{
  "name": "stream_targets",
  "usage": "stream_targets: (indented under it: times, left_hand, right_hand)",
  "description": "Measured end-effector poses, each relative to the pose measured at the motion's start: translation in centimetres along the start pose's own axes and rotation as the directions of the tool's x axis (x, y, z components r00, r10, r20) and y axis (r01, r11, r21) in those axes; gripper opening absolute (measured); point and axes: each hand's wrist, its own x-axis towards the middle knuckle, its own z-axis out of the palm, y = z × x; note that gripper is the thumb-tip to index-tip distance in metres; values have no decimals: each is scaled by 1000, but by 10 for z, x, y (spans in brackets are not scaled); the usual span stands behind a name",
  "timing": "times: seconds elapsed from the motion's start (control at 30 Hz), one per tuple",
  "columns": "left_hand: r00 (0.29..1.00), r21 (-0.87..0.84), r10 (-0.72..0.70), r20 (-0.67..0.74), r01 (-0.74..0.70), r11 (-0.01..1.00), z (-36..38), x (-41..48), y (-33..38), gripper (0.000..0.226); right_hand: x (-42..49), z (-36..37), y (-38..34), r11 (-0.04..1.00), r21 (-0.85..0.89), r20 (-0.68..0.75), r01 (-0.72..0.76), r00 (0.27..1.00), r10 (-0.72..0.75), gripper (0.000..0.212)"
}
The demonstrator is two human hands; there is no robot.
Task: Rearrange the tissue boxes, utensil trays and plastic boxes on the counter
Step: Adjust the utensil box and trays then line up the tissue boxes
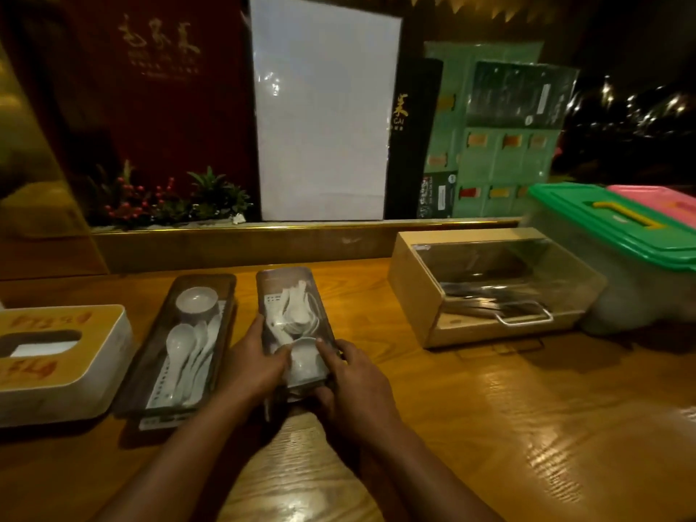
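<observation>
Left grip (256, 365) and right grip (357, 374) clasp near end of utensil tray (286, 282), at table (489, 427) centre, just beside second tray (177, 356). Likely rigid, light; loose spoons (297, 314) inside fragile: hold both long sides, keep level.

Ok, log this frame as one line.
held: right spoon tray | left hand: grips it | right hand: grips it | beside: left spoon tray, tissue box

The left hand (257, 359), right hand (358, 384) and 2 forearms (188, 442) are bare.
</observation>
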Motion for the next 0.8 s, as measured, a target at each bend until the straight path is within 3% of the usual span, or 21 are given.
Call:
stream_targets:
  times: [0.27, 0.47, 0.67, 0.8]
  left_hand:
    - [984, -254, -17, 176, 62, 965, 59, 2, 29, 74]
    - [958, -262, 37, 283, 41, 964, 95, 11, 41, 66]
    - [948, -258, 16, 318, 70, 964, 119, 21, 52, 54]
    - [952, -249, 16, 307, 64, 966, 128, 22, 57, 58]
  right_hand:
    - [-14, -33, 59, 995, -98, -101, -31, 995, 21, 73]
    - [-17, -51, 93, 984, -161, -94, -78, 994, 63, 75]
    - [-16, -60, 114, 971, -220, -101, -99, 992, 78, 77]
    - [-16, -65, 121, 968, -229, -105, -104, 991, 82, 76]
